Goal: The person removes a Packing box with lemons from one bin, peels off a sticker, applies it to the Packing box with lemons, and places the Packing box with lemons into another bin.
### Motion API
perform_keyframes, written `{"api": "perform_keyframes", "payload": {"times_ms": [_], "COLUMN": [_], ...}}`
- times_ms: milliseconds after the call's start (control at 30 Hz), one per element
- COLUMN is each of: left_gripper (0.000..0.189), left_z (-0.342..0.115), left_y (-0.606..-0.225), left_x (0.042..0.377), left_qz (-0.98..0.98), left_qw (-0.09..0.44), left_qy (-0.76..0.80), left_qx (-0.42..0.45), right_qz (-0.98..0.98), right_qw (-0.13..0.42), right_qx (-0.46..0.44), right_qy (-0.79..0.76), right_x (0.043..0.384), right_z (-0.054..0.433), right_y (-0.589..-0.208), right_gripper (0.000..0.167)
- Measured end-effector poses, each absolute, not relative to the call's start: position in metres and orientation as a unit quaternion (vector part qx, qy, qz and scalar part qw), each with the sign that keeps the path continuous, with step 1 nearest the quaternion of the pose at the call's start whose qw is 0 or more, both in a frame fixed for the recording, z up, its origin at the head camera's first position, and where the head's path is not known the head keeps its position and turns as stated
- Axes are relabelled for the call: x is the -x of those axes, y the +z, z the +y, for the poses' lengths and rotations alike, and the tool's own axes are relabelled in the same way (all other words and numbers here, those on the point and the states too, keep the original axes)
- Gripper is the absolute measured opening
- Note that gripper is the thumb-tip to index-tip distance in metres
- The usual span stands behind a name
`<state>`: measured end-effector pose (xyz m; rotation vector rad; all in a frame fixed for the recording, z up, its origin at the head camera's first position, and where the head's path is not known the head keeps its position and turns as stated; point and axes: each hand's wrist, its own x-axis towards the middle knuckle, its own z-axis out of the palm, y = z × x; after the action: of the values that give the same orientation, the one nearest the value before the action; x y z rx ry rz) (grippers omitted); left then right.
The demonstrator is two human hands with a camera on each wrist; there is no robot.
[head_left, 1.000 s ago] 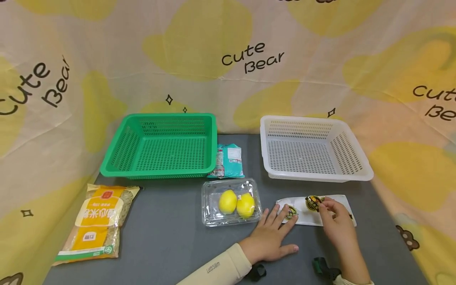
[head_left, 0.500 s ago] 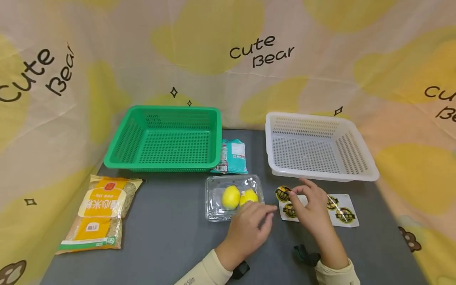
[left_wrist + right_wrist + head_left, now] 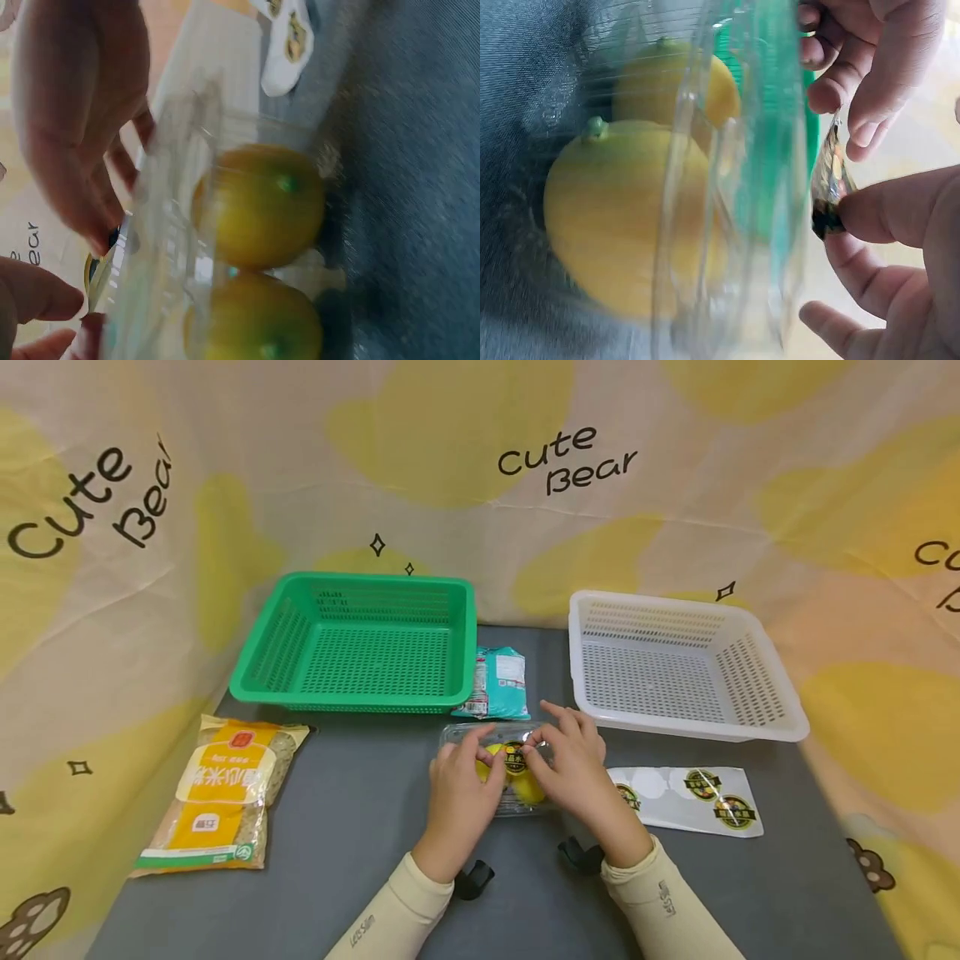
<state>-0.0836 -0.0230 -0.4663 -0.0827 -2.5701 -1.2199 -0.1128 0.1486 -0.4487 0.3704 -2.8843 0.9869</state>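
A round black-and-gold sticker (image 3: 516, 758) is held over a clear plastic box (image 3: 454, 733) with two lemons (image 3: 622, 217) inside. My right hand (image 3: 581, 777) pinches one side of the sticker between thumb and index finger, its other fingers spread. On the opposite side, the thumb and index finger of my left hand (image 3: 459, 789) close on the sticker's edge. Both wrist views show the sticker edge-on, right beside the box's lid. To the right lies a white backing sheet (image 3: 660, 818) with several stickers and a bare white circle on it.
A green basket (image 3: 352, 700) stands at the back left, a white basket (image 3: 686, 722) at the back right. Between them lies a teal packet (image 3: 510, 693). A bag of grain (image 3: 217, 802) lies at the left. A printed cloth (image 3: 420, 460) hangs behind.
My right hand has peeled the sticker off the sheet and carried it left over the box. My left hand has lifted off the sheet and moved left to meet the sticker.
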Motion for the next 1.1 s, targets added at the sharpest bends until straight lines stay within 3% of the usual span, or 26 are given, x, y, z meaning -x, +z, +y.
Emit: {"api": "perform_keyframes", "payload": {"times_ms": [467, 733, 1100], "left_gripper": [0.046, 0.053, 0.067], "left_z": [-0.023, -0.022, -0.030], "left_y": [-0.480, -0.490, -0.499], "left_x": [0.086, 0.083, 0.079], "left_qz": [-0.938, -0.944, -0.933], "left_qw": [0.212, 0.208, 0.202], "left_qy": [-0.271, -0.255, -0.297], "left_qx": [0.040, 0.026, 0.015], "right_qz": [-0.955, -0.956, -0.954], "right_qw": [0.033, 0.071, 0.097], "right_qx": [-0.127, -0.106, -0.066], "right_qy": [0.267, 0.266, 0.277], "right_x": [0.117, 0.113, 0.114], "right_z": [0.128, 0.124, 0.121], "right_y": [-0.463, -0.478, -0.482], "right_gripper": [0.013, 0.055, 0.057]}}
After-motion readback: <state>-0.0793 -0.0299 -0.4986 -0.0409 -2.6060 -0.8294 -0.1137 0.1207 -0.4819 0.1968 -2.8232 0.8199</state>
